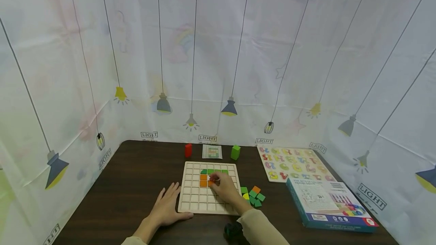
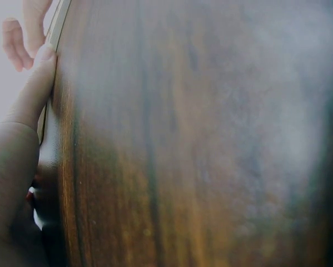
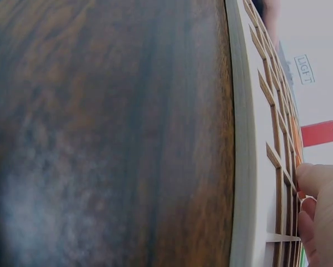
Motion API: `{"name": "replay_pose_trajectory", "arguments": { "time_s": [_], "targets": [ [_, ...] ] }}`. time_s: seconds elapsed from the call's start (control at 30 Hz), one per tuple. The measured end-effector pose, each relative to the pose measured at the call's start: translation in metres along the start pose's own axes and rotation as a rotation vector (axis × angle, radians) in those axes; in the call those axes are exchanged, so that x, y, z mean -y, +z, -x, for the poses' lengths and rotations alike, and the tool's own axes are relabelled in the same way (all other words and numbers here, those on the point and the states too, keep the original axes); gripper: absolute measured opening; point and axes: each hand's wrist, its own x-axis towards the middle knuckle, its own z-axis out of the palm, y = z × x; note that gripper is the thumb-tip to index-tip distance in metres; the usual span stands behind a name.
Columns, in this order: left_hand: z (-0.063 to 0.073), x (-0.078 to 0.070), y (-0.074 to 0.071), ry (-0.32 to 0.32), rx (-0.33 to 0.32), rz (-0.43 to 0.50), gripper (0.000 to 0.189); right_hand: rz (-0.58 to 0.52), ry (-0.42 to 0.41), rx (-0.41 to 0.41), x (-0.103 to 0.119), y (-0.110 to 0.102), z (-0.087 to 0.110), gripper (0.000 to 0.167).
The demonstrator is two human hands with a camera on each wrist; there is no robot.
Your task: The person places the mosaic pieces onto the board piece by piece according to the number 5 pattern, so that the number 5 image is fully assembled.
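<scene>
A wooden grid board [image 1: 190, 207] lies on the dark table, with a row of green tiles [image 1: 210, 171] and several orange tiles [image 1: 203, 177] set in its cells. My right hand [image 1: 225, 189] is over the board's middle, pinching an orange tile [image 1: 210, 183] between thumb and fingers; the fingers partly hide it. In the right wrist view, thumb and fingertips meet low over the grid. My left hand [image 1: 167, 206] rests on the table at the board's left front corner, fingers spread, its thumb [image 2: 41, 72] against the board's edge.
Loose green, orange and yellow tiles [image 1: 256, 196] lie right of the board. Behind it are a red block [image 1: 188, 150], a pattern card [image 1: 212, 152] and a green block [image 1: 235, 152]. A number puzzle board [image 1: 289, 165] and a boxed set [image 1: 330, 207] occupy the right side.
</scene>
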Motion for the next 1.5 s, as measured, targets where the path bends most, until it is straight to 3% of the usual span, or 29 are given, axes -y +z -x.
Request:
{"name": "replay_pose_trajectory", "arguments": {
  "time_s": [0.33, 0.47, 0.6, 1.07, 1.5],
  "targets": [
    [-0.001, 0.0, 0.0, -0.014, 0.019, 0.012, 0.113, -0.003, 0.035, -0.033, -0.002, 0.0, 0.001, 0.02],
    [0.0, -0.002, -0.001, -0.015, 0.021, 0.001, 0.111, -0.029, 0.065, -0.088, -0.001, -0.007, 0.007, 0.021],
    [-0.002, -0.003, -0.002, -0.015, 0.017, -0.019, 0.11, -0.072, 0.061, -0.156, -0.003, -0.018, 0.011, 0.022],
    [-0.001, -0.003, 0.001, -0.032, 0.021, -0.009, 0.112, 0.016, 0.164, -0.27, -0.04, -0.067, 0.037, 0.023],
    [0.0, -0.004, 0.001, -0.014, 0.007, -0.002, 0.108, 0.045, 0.302, -0.224, -0.069, -0.108, 0.068, 0.021]
  ]
}}
